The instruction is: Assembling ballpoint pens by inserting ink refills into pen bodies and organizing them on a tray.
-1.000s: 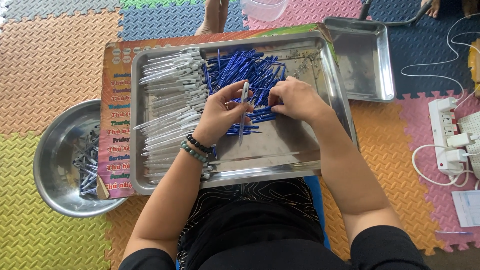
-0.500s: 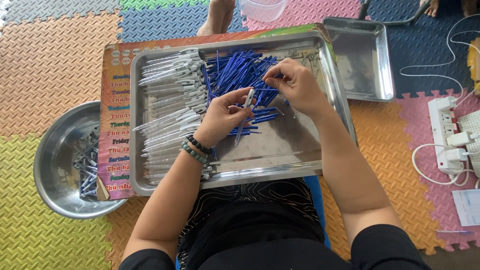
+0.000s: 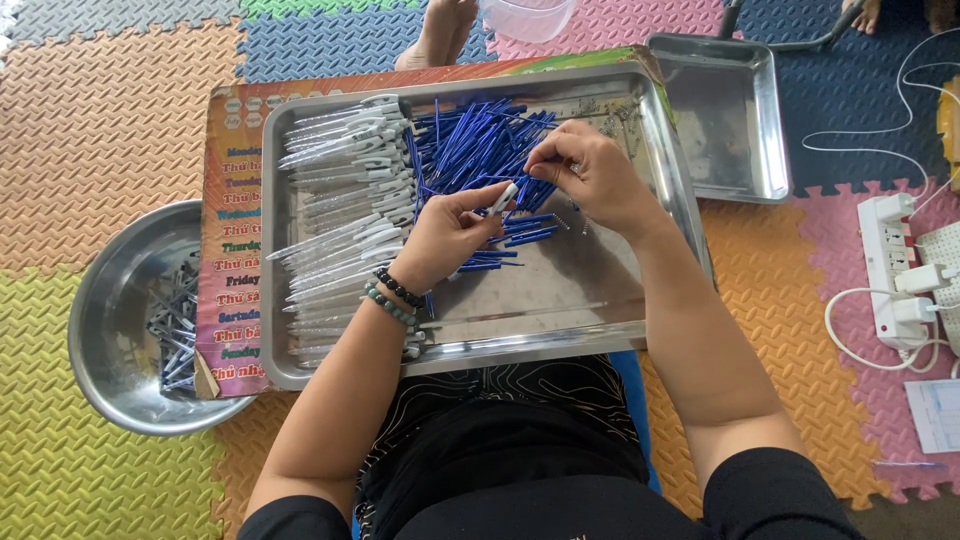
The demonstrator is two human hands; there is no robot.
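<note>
Left hand [image 3: 445,235] is pinching a clear pen barrel [image 3: 502,197] by its tip, held up just over the big steel tray [image 3: 560,330]. Right hand [image 3: 590,175] is right next to it, fingertips pinched shut on something tiny, can't tell what. Both hover over the pile of blue refills [image 3: 475,150]. A stack of clear barrels [image 3: 345,210] lies just left of the left hand. Round steel bowl [image 3: 110,330] with dark parts sits further left on the floor mats, and a smaller empty tray [image 3: 725,120] beyond the right hand.
</note>
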